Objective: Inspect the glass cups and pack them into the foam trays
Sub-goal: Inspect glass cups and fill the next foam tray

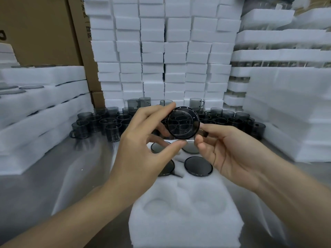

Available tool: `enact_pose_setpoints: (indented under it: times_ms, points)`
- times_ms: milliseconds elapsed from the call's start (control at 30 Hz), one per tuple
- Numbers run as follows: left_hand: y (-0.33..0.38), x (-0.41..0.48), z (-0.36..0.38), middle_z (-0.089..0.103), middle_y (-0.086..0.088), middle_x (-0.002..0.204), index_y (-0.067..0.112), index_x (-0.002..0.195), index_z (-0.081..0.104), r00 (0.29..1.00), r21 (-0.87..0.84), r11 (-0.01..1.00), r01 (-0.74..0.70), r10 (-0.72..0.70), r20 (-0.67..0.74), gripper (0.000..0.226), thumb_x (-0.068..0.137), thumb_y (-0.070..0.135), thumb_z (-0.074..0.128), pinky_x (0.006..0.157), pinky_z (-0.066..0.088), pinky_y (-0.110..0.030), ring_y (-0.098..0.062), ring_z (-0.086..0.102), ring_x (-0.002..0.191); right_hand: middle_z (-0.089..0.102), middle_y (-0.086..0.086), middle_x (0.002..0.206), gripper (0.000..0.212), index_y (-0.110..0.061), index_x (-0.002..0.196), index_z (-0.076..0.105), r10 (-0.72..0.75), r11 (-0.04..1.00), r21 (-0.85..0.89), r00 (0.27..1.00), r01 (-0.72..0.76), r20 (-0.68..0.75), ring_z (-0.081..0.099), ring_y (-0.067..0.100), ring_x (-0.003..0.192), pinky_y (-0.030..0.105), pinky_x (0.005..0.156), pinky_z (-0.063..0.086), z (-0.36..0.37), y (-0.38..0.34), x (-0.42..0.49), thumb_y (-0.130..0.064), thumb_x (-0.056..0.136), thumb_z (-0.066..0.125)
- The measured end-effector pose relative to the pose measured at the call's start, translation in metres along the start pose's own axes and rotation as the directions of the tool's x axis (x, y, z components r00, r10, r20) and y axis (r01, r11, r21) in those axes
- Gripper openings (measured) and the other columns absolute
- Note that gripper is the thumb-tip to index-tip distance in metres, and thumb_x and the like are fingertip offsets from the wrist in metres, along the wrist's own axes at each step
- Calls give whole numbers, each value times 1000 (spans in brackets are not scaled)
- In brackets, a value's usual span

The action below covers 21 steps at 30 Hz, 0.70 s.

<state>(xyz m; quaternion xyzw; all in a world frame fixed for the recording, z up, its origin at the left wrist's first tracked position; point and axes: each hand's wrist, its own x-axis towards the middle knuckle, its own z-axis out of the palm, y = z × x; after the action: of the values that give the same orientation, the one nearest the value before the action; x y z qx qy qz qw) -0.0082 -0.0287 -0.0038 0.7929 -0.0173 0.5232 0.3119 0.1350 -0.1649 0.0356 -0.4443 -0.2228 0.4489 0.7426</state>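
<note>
A smoky grey glass cup [183, 123] is held up at the centre of the view, its round base turned toward me. My left hand [143, 140] pinches it between thumb and fingers at the rim. My right hand [223, 149] grips its handle side from the right. Below lies a white foam tray [186, 217]. Its far sockets hold cups, one showing fully as a dark disc [198, 166]. Two near sockets are bare.
Several loose grey cups [100, 122] stand on the metal table [35, 194] behind the tray. White foam blocks [161, 51] are stacked high at the back and on both sides. A cardboard box [41, 29] stands at the upper left.
</note>
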Motion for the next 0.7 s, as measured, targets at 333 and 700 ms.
enact_pose_setpoints:
  times_ms: [333, 700]
  points:
    - [2, 1, -3, 59, 9, 131, 26, 146, 61, 999, 71, 997, -23, 26, -44, 64, 87, 25, 87, 79, 57, -20, -21, 66, 113, 76, 12, 92, 45, -19, 101, 85, -139, 940, -297, 983, 168, 115, 77, 21, 81, 25, 65, 60, 2, 9, 1, -60, 86, 72]
    - [-1, 2, -2, 59, 5, 135, 48, 139, 49, 998, 68, 997, -37, 33, 50, 82, 83, 0, 82, 76, 61, -33, -27, 70, 110, 77, -16, 109, 47, -30, 119, 68, -628, 289, -732, 699, 617, 341, 75, 5, 104, 23, 89, 59, 0, 12, -4, -29, 79, 92]
